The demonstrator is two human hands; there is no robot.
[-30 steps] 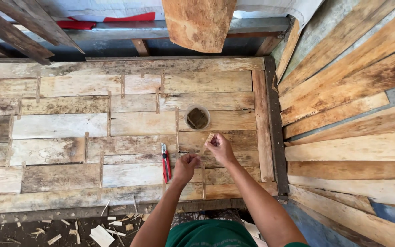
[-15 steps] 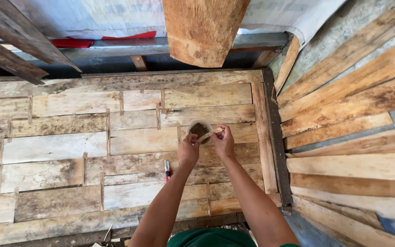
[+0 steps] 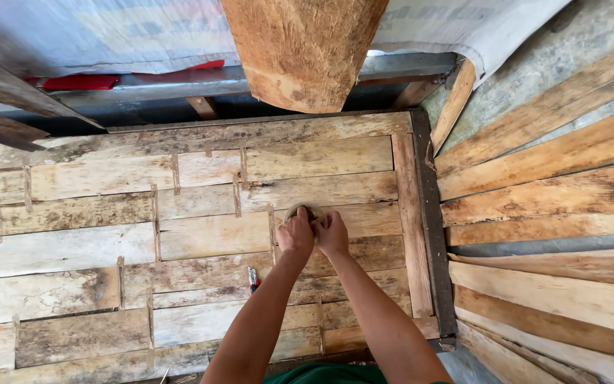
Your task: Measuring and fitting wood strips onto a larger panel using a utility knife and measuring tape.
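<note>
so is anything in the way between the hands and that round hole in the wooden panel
Nothing visible is. The left hand and right hand are already at the round hole, covering most of it. The red-handled tool lies lower on the wooden panel, beside the left forearm, clear of the hole.

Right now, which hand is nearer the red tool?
Left. The left hand is just above and right of the red tool; the right hand lies farther right.

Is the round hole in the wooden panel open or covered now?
Mostly covered: both hands, left hand and right hand, lie over the hole; only its upper rim shows.
</note>
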